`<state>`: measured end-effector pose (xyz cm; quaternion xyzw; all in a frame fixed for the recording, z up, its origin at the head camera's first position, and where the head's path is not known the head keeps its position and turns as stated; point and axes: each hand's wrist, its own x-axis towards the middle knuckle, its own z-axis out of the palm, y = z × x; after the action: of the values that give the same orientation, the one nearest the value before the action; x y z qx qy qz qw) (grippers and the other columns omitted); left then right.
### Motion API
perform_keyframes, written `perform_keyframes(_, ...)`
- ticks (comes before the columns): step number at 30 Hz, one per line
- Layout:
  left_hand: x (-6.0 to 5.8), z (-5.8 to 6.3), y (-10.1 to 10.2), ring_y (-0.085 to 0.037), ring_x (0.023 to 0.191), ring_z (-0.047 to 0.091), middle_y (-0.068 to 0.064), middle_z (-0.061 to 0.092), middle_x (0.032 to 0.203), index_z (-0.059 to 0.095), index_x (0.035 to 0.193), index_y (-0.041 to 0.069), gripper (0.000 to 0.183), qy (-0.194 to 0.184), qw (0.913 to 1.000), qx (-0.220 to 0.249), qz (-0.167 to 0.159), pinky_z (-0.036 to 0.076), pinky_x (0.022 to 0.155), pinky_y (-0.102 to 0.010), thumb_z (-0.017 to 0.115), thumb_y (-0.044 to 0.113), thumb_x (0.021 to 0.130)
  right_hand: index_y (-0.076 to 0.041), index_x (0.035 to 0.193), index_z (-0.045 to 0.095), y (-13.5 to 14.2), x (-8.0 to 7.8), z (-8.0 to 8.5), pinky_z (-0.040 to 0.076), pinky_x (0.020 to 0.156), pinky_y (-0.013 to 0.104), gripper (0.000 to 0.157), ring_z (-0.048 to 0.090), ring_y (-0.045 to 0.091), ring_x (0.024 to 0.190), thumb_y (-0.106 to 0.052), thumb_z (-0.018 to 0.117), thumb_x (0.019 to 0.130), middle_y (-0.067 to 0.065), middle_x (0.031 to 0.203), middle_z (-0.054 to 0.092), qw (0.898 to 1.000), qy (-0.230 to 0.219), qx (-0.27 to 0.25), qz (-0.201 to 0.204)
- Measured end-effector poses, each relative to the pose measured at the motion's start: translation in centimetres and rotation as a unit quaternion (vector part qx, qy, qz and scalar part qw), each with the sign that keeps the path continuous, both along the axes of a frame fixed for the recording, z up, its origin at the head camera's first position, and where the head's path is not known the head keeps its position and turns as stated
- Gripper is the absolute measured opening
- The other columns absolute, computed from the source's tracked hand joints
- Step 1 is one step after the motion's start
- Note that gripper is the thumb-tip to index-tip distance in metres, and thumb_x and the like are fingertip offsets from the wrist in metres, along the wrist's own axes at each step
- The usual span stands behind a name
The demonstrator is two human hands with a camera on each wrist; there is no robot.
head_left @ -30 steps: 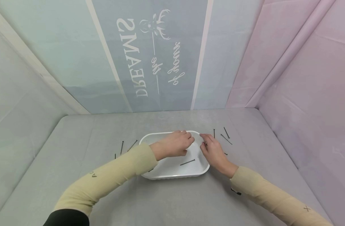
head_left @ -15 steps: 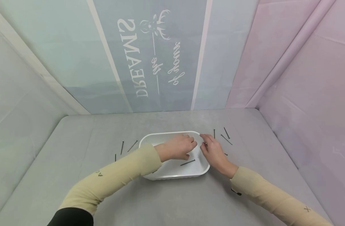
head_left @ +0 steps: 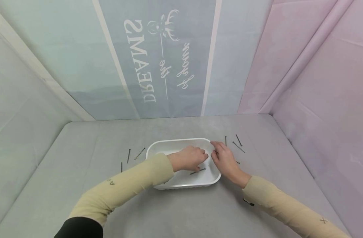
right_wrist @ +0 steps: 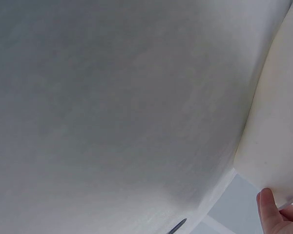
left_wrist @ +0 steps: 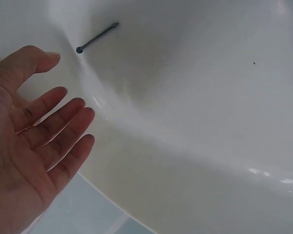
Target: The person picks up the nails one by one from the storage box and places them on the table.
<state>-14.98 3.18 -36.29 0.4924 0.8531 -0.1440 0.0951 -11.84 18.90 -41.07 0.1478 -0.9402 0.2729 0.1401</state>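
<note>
A white oval-cornered tray (head_left: 181, 140) sits on the grey cloth surface. Inside it lies a dark nail (head_left: 202, 170), also seen whole in the left wrist view, head towards the hand. My left hand (head_left: 189, 159) hovers low inside the tray, its thumb over this nail in the head view; the left wrist view shows the fingers loosely bent with nothing between them. My right hand (head_left: 226, 162) pinches the tray's right rim, fingers and thumb on either side of the wall. A small dark bit by the left cuff may be another nail, mostly hidden.
Several nails (head_left: 128, 156) lie loose to the left of the tray. More nails (head_left: 238, 147) lie to its right, one partly hidden behind the right hand. Cloth walls (head_left: 324, 109) enclose the surface at the back and both sides.
My left hand has moved slightly right and down towards the nail in the tray. The right hand and the tray have stayed where they were.
</note>
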Motion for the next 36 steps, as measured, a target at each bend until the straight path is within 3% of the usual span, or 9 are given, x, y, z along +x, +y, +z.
perform_keyframes(10, 0.0, -0.5, 0.6, -0.010, 0.074, 0.054, 0.002, 0.059, 0.088, 0.059, 0.100, 0.013, 0.030, -0.043, 0.9988, 0.008, 0.019, 0.049, 0.063, -0.027, 0.071, 0.026, 0.076, 0.005, 0.118, 0.053, 0.4, -0.4, 0.1, 0.052, 0.065, 0.024, 0.034, 0.060, 0.020, 0.084, 0.001, 0.049, 0.085, 0.017, 0.113, 0.056, 1.000, 0.007, 0.000, 0.007)
perform_keyframes(23, -0.5, -1.1, 1.5, -0.011, 0.063, 0.042, 0.002, 0.054, 0.077, 0.056, 0.085, 0.013, 0.019, -0.087, 0.9949, 0.025, 0.044, 0.044, 0.061, -0.025, 0.070, 0.016, 0.074, 0.005, 0.119, 0.053, 0.8, -0.9, 0.4, 0.053, 0.069, 0.026, 0.034, 0.061, 0.022, 0.089, 0.001, 0.049, 0.085, 0.017, 0.114, 0.056, 1.000, 0.000, -0.006, 0.013)
perform_keyframes(36, -0.7, -1.9, 2.5, -0.010, 0.068, 0.045, 0.002, 0.055, 0.080, 0.057, 0.097, 0.010, 0.020, -0.124, 0.9895, 0.031, 0.068, 0.043, 0.066, -0.022, 0.065, 0.009, 0.079, 0.005, 0.119, 0.053, 1.2, -1.2, 0.7, 0.053, 0.071, 0.027, 0.034, 0.061, 0.024, 0.092, 0.000, 0.049, 0.085, 0.017, 0.114, 0.056, 1.000, -0.007, -0.005, 0.024)
